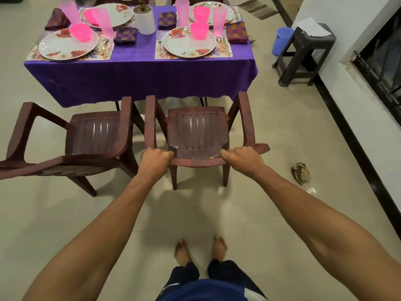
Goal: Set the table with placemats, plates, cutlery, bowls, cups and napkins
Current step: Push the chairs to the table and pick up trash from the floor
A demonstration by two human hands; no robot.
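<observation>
Head view, nearest first: at the bottom edge of the frame two bare feet stand on pale floor tiles, with dark trousers cut off below. Both forearms reach up toward the middle of the frame. The left hand and right hand each curl their fingers over the top rail of a brown plastic chair, one at either end of the rail; the fingertips are hidden behind it. A second brown chair stands just beside it at the left, its backrest cut off by the frame edge.

Beyond the chairs, in the upper part of the frame, the desk carries a purple cloth that hangs down and hides the legs almost wholly. On it lie floral placemats, each under a white flowered plate with a pink bowl on top. Tall pink cups stand near the plates, and folded checked napkins lie beside them. Cutlery rests on the mats by the near plates; the single pieces are hard to tell apart. A white cylinder stands in the desk's middle. The far settings are partly cut off at the top edge.

At the upper right, a dark stool stands on the floor with a blue bucket half hidden behind it.
</observation>
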